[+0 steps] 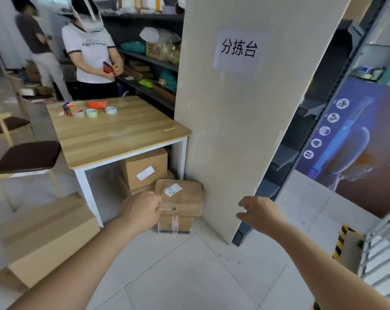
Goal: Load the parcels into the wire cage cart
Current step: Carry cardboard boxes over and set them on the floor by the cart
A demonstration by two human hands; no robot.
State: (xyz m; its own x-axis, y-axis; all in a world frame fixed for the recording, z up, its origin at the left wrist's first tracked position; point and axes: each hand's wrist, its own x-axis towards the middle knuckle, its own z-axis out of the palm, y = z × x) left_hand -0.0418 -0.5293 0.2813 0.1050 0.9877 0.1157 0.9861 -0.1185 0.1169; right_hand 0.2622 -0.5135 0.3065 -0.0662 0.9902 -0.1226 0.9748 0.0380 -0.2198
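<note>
Parcels sit stacked on the floor ahead of us in the head view, tucked between the table leg and the tall pale panel (245,121): a crumpled top parcel (180,195) with a white label lies on a smaller taped parcel (175,224), and a bigger box (144,167) stands just behind them under the wooden table (113,130). Our left hand (142,211) reaches to the left edge of the top parcel, its fingers curled in and touching the cardboard there; we cannot tell whether they have closed a grip on it. Our right hand (260,212) hangs in the air to the right, in front of the panel's lower edge and apart from the stack, with its fingers (245,203) spread and slightly bent, holding nothing. At the far right edge we see part of the wire cage cart (381,260), with a yellow-and-black striped strip (342,240) just beside it; it stands well apart from the parcels. A large flat carton (46,238) lies on the floor to our left. On the table rest several rolls of tape (91,112). Beyond it stand 2 people, 1 in a white shirt (89,52) holding something red, before dark shelves (149,59). The panel carries a paper sign (238,50).
</note>
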